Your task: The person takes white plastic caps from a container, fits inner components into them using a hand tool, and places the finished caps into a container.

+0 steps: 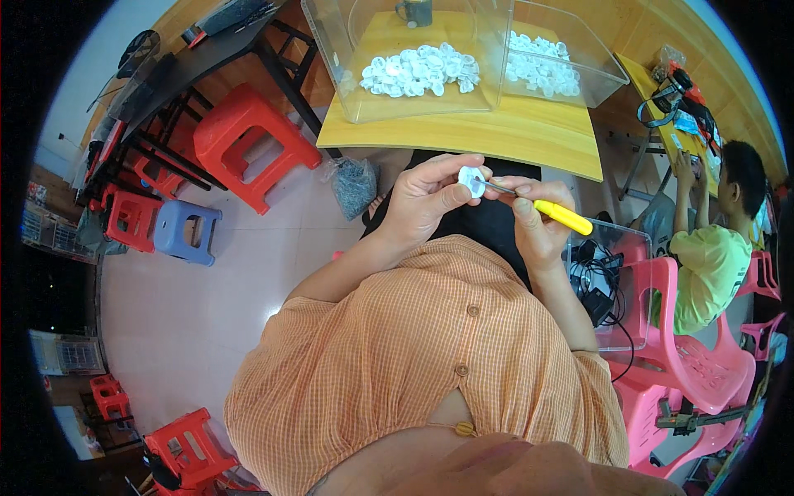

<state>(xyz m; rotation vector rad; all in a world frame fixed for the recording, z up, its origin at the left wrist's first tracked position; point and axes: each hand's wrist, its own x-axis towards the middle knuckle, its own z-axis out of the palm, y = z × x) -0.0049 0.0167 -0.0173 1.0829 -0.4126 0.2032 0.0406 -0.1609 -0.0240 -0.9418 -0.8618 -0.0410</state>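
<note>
My left hand (423, 202) pinches a small round white plastic piece (472, 183) between thumb and fingers, above my lap. My right hand (542, 225) is closed around a yellow-handled screwdriver (564, 217) with a thin metal shaft. The shaft points left, its end at the white piece; the tip itself is hidden. Beyond my hands, a heap of similar white pieces (422, 71) lies in a large clear bin (413, 110) on the yellow table (463, 136). More white pieces (542, 68) fill a second clear bin (608, 81) to its right.
A grey mug (416, 11) stands at the far side of the table. Red stools (248, 136) and a bag (356, 186) are on the left floor. At right are a box of black cables (600, 285), pink chairs (707, 364) and a seated person (711, 256) working at another table.
</note>
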